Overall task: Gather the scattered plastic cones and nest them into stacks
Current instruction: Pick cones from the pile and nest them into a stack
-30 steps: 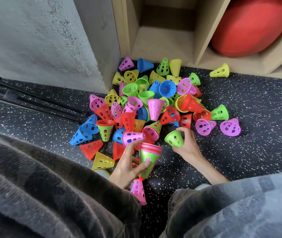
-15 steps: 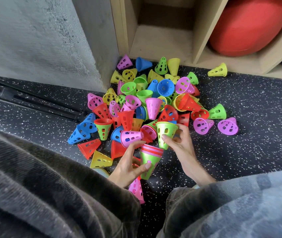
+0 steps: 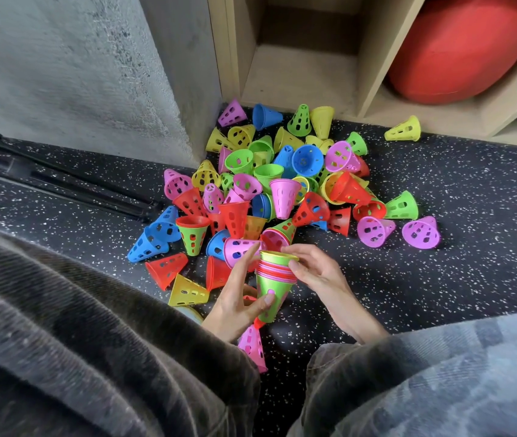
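The left hand (image 3: 235,298) grips the nested stack (image 3: 272,291) with curled fingers; the right hand (image 3: 315,272) pinches its top green cone (image 3: 277,257), near the scattered pile (image 3: 282,184).

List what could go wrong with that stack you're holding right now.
1. The top green cone sits proud of the stack; pushed at a tilt by the right hand, it may jam.
2. The left hand grips only the narrow lower end, so the stack could slip onto the pink cone below.
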